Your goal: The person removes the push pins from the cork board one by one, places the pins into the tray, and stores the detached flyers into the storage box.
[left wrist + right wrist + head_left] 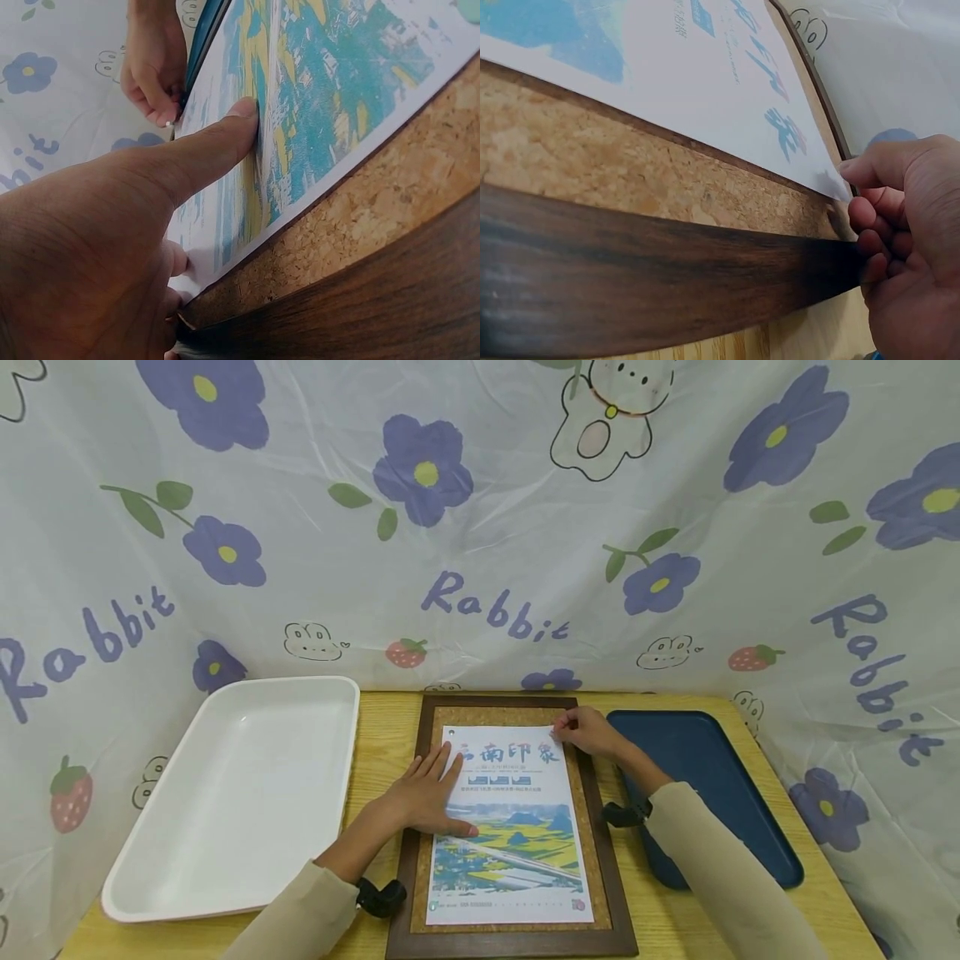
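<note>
A printed poster (510, 860) with blue lettering and a landscape lies on a framed cork board (596, 860). My left hand (429, 795) rests on the poster's left side with fingers spread; its thumb (217, 146) presses the picture. At the poster's top right corner, my right hand (588, 732) pinches a small pushpin (170, 124), mostly hidden by the fingertips. In the right wrist view, curled right fingers (881, 225) sit over that corner, beside the dark wooden frame (652, 277). Another small pushpin (452, 732) stands in the top left corner.
A large white tray (240, 793) stands left of the board, and a dark blue tray (720, 810) lies to the right, partly under the right forearm. Behind the wooden table (390, 727) hangs a flowered white cloth (487, 552).
</note>
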`<state>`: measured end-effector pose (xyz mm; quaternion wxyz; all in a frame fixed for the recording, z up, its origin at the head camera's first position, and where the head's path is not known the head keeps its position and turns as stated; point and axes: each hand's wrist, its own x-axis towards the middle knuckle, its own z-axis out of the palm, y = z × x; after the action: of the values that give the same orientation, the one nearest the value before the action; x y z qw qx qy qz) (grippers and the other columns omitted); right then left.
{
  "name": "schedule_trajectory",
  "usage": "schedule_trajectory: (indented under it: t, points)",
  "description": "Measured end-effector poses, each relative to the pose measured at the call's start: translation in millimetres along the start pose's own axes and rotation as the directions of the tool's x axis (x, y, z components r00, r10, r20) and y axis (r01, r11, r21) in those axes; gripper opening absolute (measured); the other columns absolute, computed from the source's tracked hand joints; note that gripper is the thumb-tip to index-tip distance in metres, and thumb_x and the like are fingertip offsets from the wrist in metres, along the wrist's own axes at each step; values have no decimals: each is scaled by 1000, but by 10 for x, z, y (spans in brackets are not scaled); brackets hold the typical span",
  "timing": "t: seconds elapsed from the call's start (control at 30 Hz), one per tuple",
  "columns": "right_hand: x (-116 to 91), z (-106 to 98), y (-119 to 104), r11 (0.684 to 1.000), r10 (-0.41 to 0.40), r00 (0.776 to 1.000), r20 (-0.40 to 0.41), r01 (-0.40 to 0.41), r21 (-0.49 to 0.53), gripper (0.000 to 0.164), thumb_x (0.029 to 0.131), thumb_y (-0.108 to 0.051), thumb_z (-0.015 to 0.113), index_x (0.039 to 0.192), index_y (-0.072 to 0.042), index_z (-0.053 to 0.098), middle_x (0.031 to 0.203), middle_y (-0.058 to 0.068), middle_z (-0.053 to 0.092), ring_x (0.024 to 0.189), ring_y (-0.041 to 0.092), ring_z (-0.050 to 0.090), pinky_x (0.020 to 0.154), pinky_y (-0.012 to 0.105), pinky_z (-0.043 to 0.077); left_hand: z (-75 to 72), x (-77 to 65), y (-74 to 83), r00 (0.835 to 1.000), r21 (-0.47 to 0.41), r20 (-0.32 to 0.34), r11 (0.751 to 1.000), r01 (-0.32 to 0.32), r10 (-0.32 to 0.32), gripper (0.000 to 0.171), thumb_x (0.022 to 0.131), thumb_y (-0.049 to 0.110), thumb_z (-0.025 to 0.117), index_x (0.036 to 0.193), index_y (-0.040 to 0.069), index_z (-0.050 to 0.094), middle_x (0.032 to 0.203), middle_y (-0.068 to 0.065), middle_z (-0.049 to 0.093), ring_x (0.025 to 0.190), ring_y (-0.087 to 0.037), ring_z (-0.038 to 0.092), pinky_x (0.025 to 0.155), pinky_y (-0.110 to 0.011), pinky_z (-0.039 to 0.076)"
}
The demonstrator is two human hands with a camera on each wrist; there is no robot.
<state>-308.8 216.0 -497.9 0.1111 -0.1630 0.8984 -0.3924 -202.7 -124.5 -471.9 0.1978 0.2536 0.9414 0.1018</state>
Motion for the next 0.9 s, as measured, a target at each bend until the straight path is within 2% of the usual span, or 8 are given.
schedule_trajectory:
  t: [0.37, 0.6, 0.9]
  points:
    - [-88, -148, 2, 999, -27, 999, 22, 26, 35, 15, 105, -10, 66, 106, 3, 74, 105, 14, 72, 90, 27, 65, 80, 36, 52, -5, -9, 3, 1000, 0, 2, 1000, 0, 0, 121, 90, 69, 71, 169, -2, 14, 175, -27, 1, 164, -41, 3, 130, -59, 12]
    - [-132, -236, 22, 999, -33, 999, 27, 32, 17, 18, 106, -15, 66, 107, 0, 75, 104, 13, 72, 91, 27, 65, 82, 37, 52, -1, -20, 5, 1000, 3, -2, 1000, 3, -3, 120, 90, 70, 71, 169, -1, 15, 175, -27, 2, 163, -43, 6, 130, -60, 14]
    - [-221, -355, 65, 998, -35, 999, 25, 33, 52, 19, 106, -14, 65, 108, 3, 72, 108, 20, 71, 95, 33, 64, 82, 38, 50, 5, -22, 8, 1000, -3, -2, 1000, 5, -5, 120, 90, 69, 72, 169, -1, 14, 175, -27, 1, 163, -43, 7, 130, -60, 13]
